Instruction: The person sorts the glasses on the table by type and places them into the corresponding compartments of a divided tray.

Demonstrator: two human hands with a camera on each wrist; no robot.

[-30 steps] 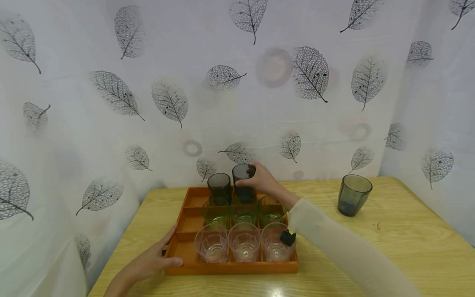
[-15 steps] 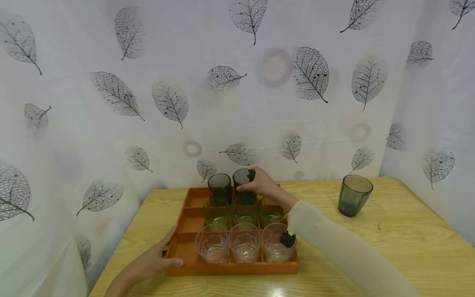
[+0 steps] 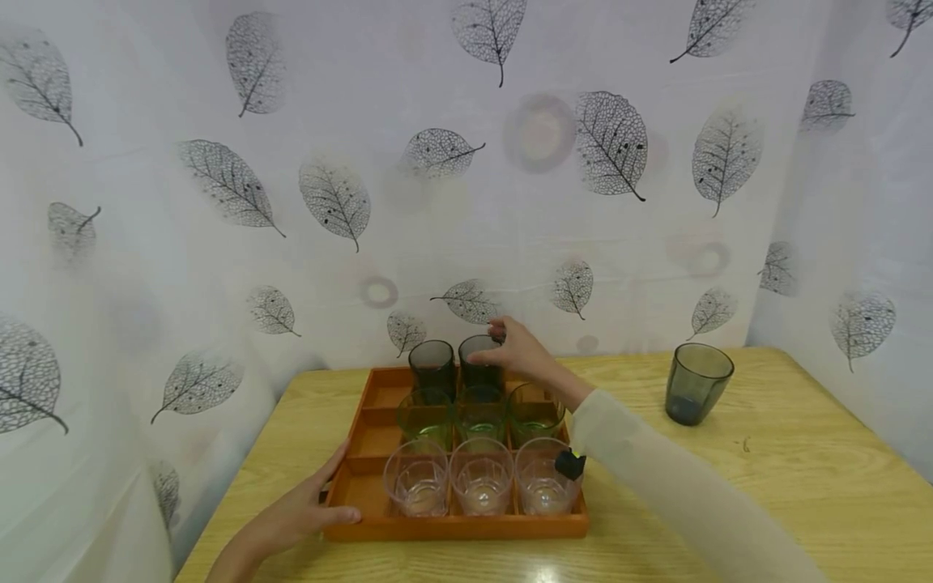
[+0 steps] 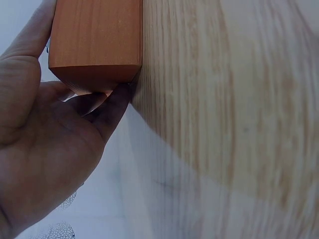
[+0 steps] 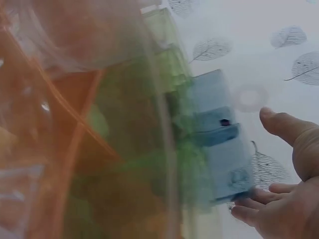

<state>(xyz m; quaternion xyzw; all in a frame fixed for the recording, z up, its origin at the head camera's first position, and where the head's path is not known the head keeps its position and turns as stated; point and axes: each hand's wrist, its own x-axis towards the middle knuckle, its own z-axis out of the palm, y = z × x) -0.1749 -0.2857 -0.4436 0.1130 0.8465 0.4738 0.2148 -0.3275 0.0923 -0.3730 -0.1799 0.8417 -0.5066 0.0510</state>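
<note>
An orange wooden tray with compartments holds clear glasses in front, green glasses in the middle row and two dark grey glasses at the back. My left hand grips the tray's near left corner, thumb over the rim; in the left wrist view the fingers curl around the tray's side. At the back row my right hand is by the right dark glass. In the right wrist view its thumb stands apart from the grey-blue looking glass, with the fingertips close to it.
An olive-brown glass stands alone on the wooden table, right of the tray. The tray's left column holds no glasses. A white curtain with leaf prints hangs behind and at both sides.
The right dark glass has come down into the tray's back row beside the other one. My right hand has loosened from it, fingers spreading upward. My left hand has stayed on the tray.
</note>
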